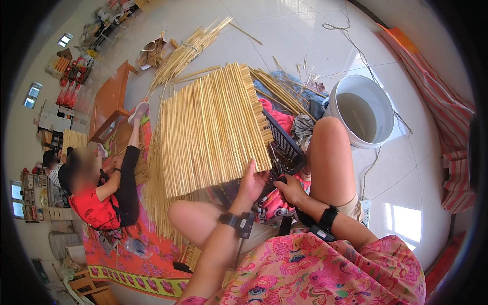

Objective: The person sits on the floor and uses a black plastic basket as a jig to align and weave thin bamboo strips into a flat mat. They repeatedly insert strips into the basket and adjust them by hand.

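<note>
A square panel of straw-coloured reed stalks [208,132], laid side by side, slants across the space before my knees. My left hand [251,183] grips its near right corner, thumb on the top face and fingers curled beneath. Just right of that corner, my right hand [292,190] is closed around a black-handled tool [280,179]; its working end is too dark to make out. Behind the tool stands a dark plastic basket [285,138], partly covered by the panel, with pink cloth [278,116] at its edge. Both wrists wear black straps with small devices.
A white bucket [385,101] with greyish liquid stands beyond my right knee. Loose reeds [287,94] and a tied reed bundle [190,48] lie on the tiles. At left, a person in red [96,206] sits on a floral mat [147,259] near a wooden table [113,99].
</note>
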The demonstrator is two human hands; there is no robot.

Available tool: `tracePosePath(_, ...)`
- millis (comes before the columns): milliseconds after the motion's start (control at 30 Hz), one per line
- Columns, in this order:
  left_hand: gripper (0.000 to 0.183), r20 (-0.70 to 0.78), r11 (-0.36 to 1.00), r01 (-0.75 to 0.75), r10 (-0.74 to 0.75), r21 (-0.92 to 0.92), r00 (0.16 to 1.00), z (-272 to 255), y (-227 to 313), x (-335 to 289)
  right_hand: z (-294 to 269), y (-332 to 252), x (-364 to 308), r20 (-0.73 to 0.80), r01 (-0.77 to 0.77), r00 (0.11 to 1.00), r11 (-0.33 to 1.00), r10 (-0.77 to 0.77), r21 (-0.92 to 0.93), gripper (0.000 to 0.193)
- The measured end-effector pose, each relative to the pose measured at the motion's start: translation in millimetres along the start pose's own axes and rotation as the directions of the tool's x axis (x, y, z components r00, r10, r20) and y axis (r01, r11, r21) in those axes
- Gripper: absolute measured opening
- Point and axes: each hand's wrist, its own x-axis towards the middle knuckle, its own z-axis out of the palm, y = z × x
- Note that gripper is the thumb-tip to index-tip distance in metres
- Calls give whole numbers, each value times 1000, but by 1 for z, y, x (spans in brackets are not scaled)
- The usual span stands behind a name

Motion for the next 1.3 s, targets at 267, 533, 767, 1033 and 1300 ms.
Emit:
tracePosePath(267, 31, 28, 999, -32, 32, 27, 999, -4, 1, 1, -6, 22, 7, 33, -12, 999, 997, 14, -71, 44)
tracePosePath(533, 30, -14, 999, -17, 18, 39, 1000, -5, 1, 1, -3, 0, 4, 76, -64, 995, 998, 65, -21, 37)
tracePosePath(767, 30, -15, 999, -8, 9, 45, 1000, -4, 1, 1, -3, -3, 6, 74, -54, 996, 998, 56, -33, 36)
tracePosePath(1033, 30, -13, 1000, 8, -7, 26, 1000, -3, 2, 0, -3, -5, 6, 62, -47, 997, 995, 52, -85, 36)
tracePosePath(1300, 31, 19, 1000, 12, -12, -3, 1000, -2, 0, 0, 1, 4, 11, -13, -17, 1000, 986, 15, -164, 37)
